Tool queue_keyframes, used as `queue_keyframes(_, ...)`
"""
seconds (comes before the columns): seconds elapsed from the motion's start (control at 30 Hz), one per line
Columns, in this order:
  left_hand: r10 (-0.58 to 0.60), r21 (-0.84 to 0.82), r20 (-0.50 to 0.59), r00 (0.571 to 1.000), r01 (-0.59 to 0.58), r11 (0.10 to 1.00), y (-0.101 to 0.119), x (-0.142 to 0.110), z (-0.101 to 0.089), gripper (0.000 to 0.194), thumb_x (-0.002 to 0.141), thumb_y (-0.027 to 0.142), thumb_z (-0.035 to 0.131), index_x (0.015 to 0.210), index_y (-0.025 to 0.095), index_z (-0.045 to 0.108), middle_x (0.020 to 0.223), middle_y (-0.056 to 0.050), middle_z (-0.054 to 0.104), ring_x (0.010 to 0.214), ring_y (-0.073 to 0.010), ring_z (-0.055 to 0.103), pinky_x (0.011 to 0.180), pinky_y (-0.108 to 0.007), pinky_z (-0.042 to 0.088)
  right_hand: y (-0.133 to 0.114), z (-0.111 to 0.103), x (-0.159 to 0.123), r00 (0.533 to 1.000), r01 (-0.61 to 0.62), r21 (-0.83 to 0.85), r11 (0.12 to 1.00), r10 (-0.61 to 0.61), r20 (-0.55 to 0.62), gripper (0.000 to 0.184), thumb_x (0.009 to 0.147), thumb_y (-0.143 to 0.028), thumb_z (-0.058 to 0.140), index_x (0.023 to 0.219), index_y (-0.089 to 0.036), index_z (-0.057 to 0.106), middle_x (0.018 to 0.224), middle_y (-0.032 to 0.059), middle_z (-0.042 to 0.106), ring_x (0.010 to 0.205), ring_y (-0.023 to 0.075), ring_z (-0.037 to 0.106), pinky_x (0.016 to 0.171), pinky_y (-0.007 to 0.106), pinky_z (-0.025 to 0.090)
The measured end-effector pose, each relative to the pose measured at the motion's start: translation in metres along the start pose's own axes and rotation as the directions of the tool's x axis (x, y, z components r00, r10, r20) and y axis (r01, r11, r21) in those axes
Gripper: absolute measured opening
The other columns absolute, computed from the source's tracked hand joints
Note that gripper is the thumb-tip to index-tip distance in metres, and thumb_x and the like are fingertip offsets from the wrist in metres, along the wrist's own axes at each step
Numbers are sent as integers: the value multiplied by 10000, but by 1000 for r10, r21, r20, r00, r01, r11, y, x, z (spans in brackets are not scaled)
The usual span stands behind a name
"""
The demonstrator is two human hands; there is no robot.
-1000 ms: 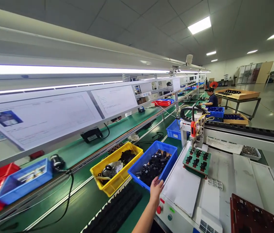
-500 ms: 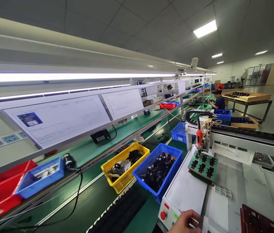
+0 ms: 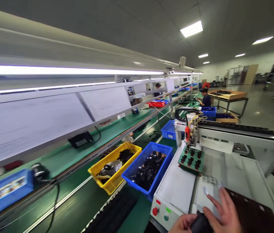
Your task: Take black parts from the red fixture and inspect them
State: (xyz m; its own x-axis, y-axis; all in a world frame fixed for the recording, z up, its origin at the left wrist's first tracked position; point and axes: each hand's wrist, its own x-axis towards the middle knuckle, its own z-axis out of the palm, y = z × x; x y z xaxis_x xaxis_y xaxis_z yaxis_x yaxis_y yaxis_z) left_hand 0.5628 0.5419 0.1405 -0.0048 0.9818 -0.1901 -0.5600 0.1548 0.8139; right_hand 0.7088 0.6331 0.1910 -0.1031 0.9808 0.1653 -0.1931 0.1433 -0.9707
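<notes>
At the lower edge, my left hand is closed on a black part, smooth and dark; its kind does not show. My right hand is beside it, fingers spread and blurred, with white covers on some fingertips. Its thumb lies close to the black part; whether it touches cannot be made out. Right of that hand is a dark reddish-brown plate with holes. Beyond my hands, a green fixture bearing several black parts sits on the white machine bed, under a red-bodied screwdriver head.
Left of the machine stand a blue bin of black parts and a yellow bin. A red button and a green button are on the machine's front. A gantry beam crosses behind. A co-worker sits farther along.
The view has swung right. My right hand has come into view, and the black part now shows in my left hand. The reddish-brown plate appears farther left and is partly behind my right hand.
</notes>
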Motion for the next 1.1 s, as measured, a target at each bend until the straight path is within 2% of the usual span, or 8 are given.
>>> queue_keyframes(0.1, -71, -200, 141, 988, 98, 975, 3, -13, 5, 685, 553, 440, 1035, 1146, 182, 809, 1040, -110, 817, 803, -180, 773, 699, -230, 571, -8, 8, -6, 995, -77, 67, 995, 72, 73, 898, 800, -433, 896, 1554, -363, 414, 1688, 164, 358, 1279, 404, 663, 702, 373, 693)
queue_keyframes(0.23, -88, -326, 243, 966, 167, 931, 15, -26, 6, 644, 659, 392, 1002, 1229, 206, 767, 1188, -98, 780, 895, -156, 765, 738, -201, 586, -19, 18, -11, 988, -100, 113, 989, 85, 125, 878, 844, -398, 871, 1566, -369, 372, 1732, 161, 254, 1324, 391, 627, 631, 302, 673)
queue_keyframes(0.57, -35, -319, 254, 967, 118, 940, 16, -45, 7, 758, 777, 361, 923, 1455, 357, 582, 1410, -107, 682, 1169, -332, 742, 759, -282, 633, -29, 20, -30, 980, -102, 209, 973, 61, 191, 748, 939, -370, 786, 1563, -384, 375, 1717, 142, 287, 1398, 372, 570, 840, 375, 679)
queue_keyframes(0.7, 92, -261, 47, 995, -76, 962, 21, -49, 10, 856, 721, 389, 953, 1470, 418, 541, 1535, -83, 570, 1253, -340, 676, 916, -415, 619, -27, 19, -37, 984, -52, 187, 981, 18, 180, 698, 978, -398, 737, 1579, -371, 384, 1654, 139, 416, 1412, 346, 554, 1010, 462, 621)
queue_keyframes(0.77, 254, -127, -99, 962, -265, 956, 24, -48, 11, 879, 670, 400, 978, 1443, 396, 559, 1460, -85, 604, 1223, -324, 673, 949, -424, 599, -23, 16, -39, 994, -17, 124, 992, 3, 113, 700, 959, -409, 762, 1566, -356, 416, 1612, 140, 478, 1348, 325, 602, 1024, 457, 605)
queue_keyframes(0.87, 492, 172, -240, 837, -463, 870, 30, -44, 9, 848, 680, 351, 970, 1421, 342, 558, 1319, -104, 656, 1205, -308, 658, 962, -401, 586, -23, 13, -39, 999, -35, 87, 996, 32, 43, 690, 930, -439, 790, 1524, -337, 455, 1628, 156, 452, 1116, 272, 695, 876, 390, 628)
queue_keyframes(1.0, 609, 440, -237, 757, -475, 762, 37, -44, 1, 784, 801, 282, 874, 1486, 320, 494, 1380, -140, 638, 1245, -317, 652, 1012, -457, 585, -36, 11, -43, 988, -135, 163, 977, 121, 92, 698, 917, -484, 792, 1515, -330, 467, 1559, 159, 523, 886, 202, 671, 835, 396, 602)
queue_keyframes(1.1, 665, 541, -207, 717, -482, 689, 41, -48, -3, 794, 822, 236, 844, 1514, 334, 468, 1389, -130, 663, 1285, -305, 651, 1053, -444, 569, -49, 14, -48, 963, -231, 217, 948, 190, 191, 719, 927, -501, 771, 1542, -367, 425, 1455, 150, 592, 770, 178, 612, 618, 335, 551)
